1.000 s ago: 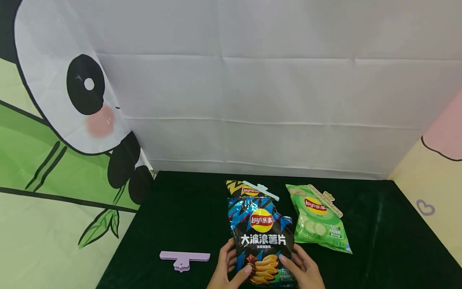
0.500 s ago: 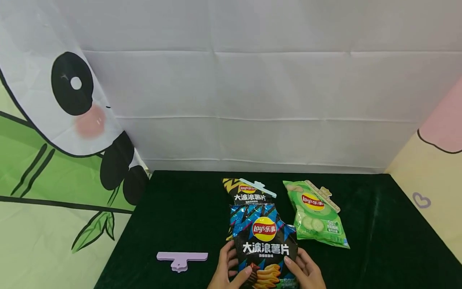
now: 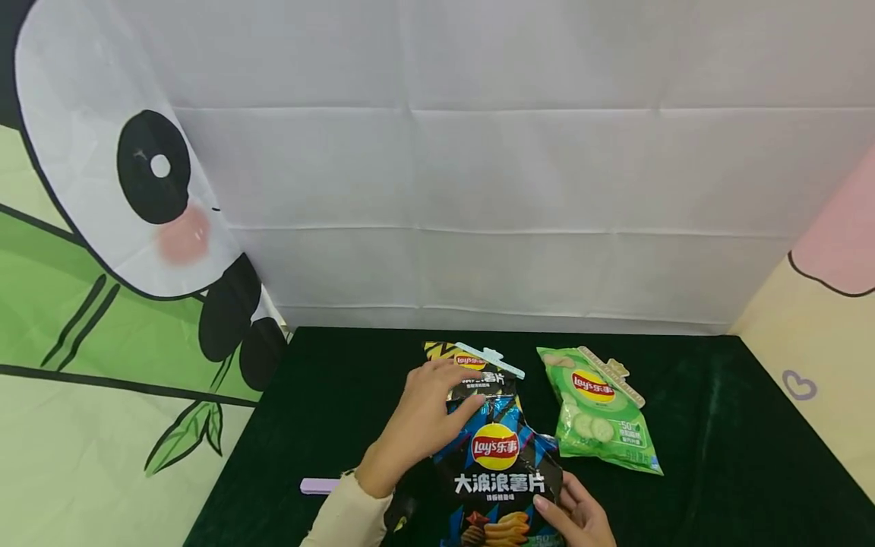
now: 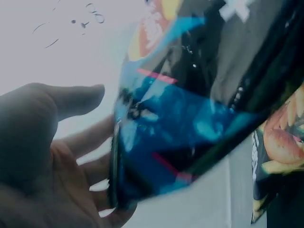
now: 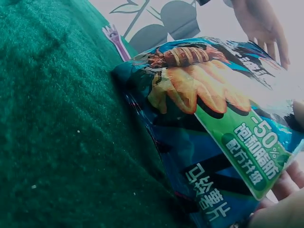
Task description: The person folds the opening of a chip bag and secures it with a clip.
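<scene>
A blue-and-black chip bag (image 3: 495, 448), its top right corner cut away, stands tilted at the front of the table. My right hand (image 3: 581, 516) grips its lower right side, thumb on the front. My left hand (image 3: 431, 406) is raised at the bag's upper left edge, thumb and fingers spread apart. In the left wrist view, the thumb is clear of the bag and the fingers reach toward its edge, partly behind it. Behind lies a yellow-and-black chip bag (image 3: 478, 387) with a light blue bag clip (image 3: 488, 357) across its top corner.
A green chip bag (image 3: 601, 410) with a beige bag clip (image 3: 615, 374) lies at the right. The purple bag clip (image 3: 317, 485) at the left is partly covered by my left sleeve (image 3: 352, 516). Dark green cloth (image 3: 738, 456) covers the table; a white curtain (image 3: 513, 175) hangs behind.
My left hand has let go of the blue-and-black bag's lower left side and moved up to its top edge. The right hand keeps its grip; the bag tipped toward me, then partly back up.
</scene>
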`<state>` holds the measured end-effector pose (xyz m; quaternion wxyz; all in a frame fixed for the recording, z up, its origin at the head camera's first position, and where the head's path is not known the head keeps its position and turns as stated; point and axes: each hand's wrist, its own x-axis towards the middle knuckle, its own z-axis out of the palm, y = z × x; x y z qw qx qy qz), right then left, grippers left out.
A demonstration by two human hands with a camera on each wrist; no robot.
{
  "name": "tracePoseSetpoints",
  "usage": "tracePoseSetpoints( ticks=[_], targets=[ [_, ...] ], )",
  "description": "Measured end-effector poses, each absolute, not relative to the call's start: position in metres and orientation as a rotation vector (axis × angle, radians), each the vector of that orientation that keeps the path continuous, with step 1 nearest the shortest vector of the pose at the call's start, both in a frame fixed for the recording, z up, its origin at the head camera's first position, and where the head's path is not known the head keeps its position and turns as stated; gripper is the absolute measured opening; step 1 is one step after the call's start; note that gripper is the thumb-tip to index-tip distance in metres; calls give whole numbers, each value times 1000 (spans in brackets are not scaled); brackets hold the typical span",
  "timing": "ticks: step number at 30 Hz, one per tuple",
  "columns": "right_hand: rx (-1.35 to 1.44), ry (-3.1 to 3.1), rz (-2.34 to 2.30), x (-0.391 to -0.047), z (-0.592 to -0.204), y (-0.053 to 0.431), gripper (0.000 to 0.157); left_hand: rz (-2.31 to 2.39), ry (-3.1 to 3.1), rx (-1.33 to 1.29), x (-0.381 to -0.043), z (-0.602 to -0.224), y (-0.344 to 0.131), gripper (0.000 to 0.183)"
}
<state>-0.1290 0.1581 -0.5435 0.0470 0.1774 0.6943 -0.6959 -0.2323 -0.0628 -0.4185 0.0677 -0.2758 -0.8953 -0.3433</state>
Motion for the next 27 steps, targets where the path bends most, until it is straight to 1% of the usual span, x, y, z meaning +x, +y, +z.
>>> tracePoseSetpoints(
  ticks=[4,8,14,16,18,20,27],
  targets=[
    [523,2138,-2095,-129,-544,159,69,-979,-2815,-934,-238,-417,-53,30],
    [553,2164,-2104,-129,-541,161,64,-1006,-2853,-980,-238,-415,-47,27],
    [649,2078,-2339,-131,-534,168,42,-1007,-2816,-1028,-236,-411,-44,15],
    [670,2045,-2418,-131,-532,170,31,-1019,-2817,-1024,-235,-411,-43,13],
    [661,2042,-2480,-131,-530,171,24,-1039,-2809,-1031,-235,-412,-43,14],
    [632,2063,-2543,-131,-529,170,23,-1064,-2799,-1050,-235,-413,-43,14],
    [462,2154,-2660,-127,-530,170,29,-1130,-2765,-1128,-237,-414,-43,19]
  ],
)
